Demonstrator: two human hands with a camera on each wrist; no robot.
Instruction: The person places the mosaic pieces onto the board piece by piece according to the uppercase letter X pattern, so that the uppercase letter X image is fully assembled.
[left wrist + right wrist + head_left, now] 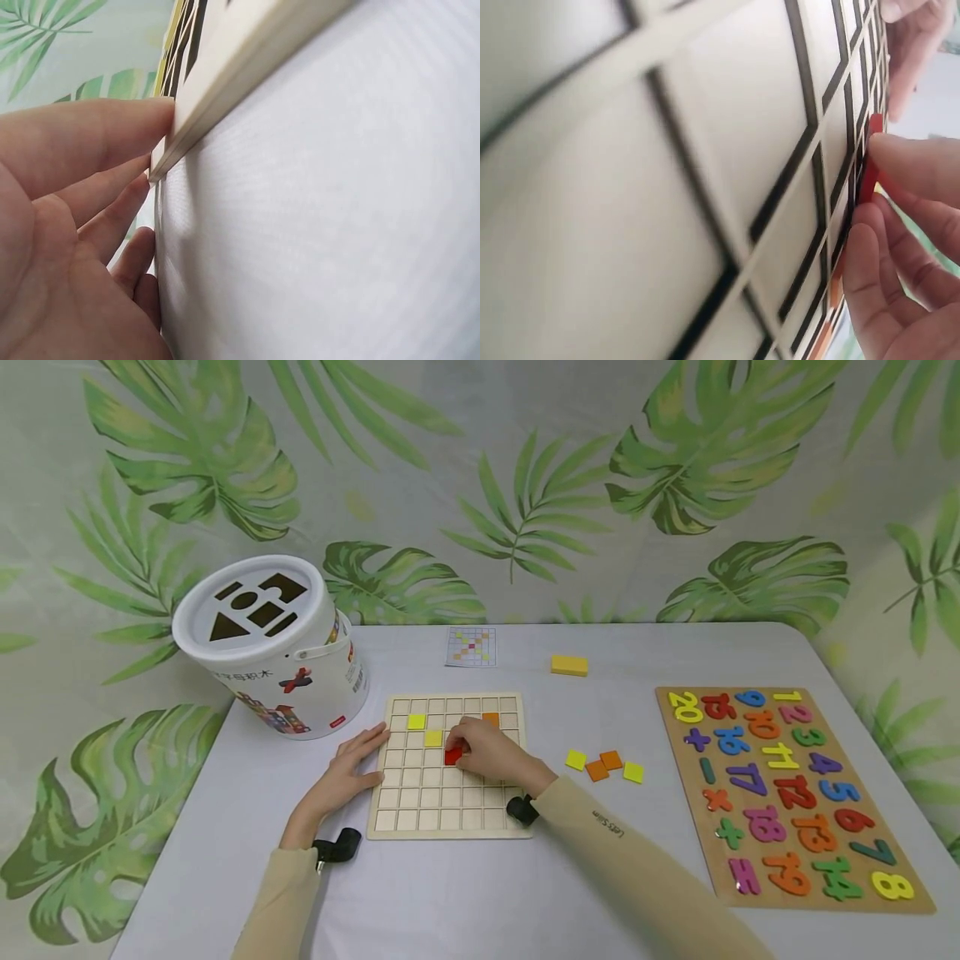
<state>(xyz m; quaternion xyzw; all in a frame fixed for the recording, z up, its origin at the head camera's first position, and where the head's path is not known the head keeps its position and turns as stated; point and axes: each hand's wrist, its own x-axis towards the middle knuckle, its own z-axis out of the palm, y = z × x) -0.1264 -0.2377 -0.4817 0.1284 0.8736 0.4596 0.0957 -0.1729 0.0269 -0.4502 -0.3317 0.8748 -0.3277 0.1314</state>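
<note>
A wooden grid board (420, 797) lies flat on the table. My right hand (491, 753) is over its middle and pinches a red square tile (453, 757), tilted at a cell. In the right wrist view the red tile (870, 169) stands partly up between thumb and fingers. Two yellow tiles, one nearer the corner (416, 722) and one inward (433, 738), lie in cells. An orange tile (491, 719) sits beyond the hand; the right wrist view shows another orange tile (822, 342) too. My left hand (341, 781) rests against the board's left edge, fingers extended.
Loose yellow and orange tiles (611, 760) lie right of the board. Behind it are a pattern card (471, 647) and a yellow block (569, 666). A white lidded bucket (300, 693) stands at back left; a number puzzle board (750, 852) lies at right.
</note>
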